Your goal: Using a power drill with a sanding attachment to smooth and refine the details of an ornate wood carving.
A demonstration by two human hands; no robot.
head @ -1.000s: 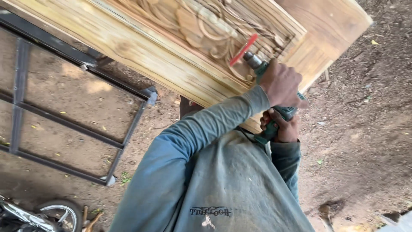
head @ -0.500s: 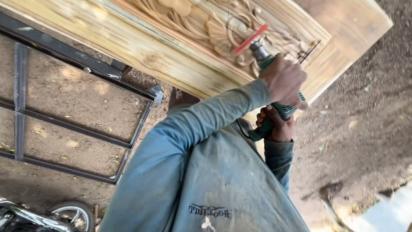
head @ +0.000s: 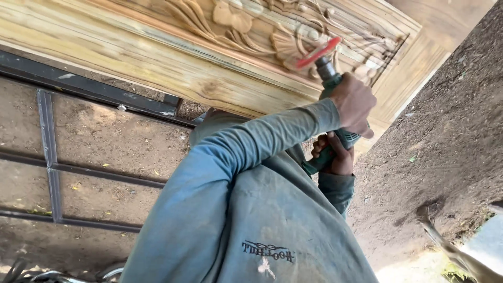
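Shifted up the carving since a second ago, the red disc now sits near the panel's top edge.

Left hand wraps tight round the green power tool near its neck; right hand clamps the rear grip. It looks heavy and rigid, likely to kick, so two hands suit it. Its disc touches the carved wooden panel, lying on a black metal frame.

Bare brown dirt ground in daylight, black metal frame lying flat upon it.
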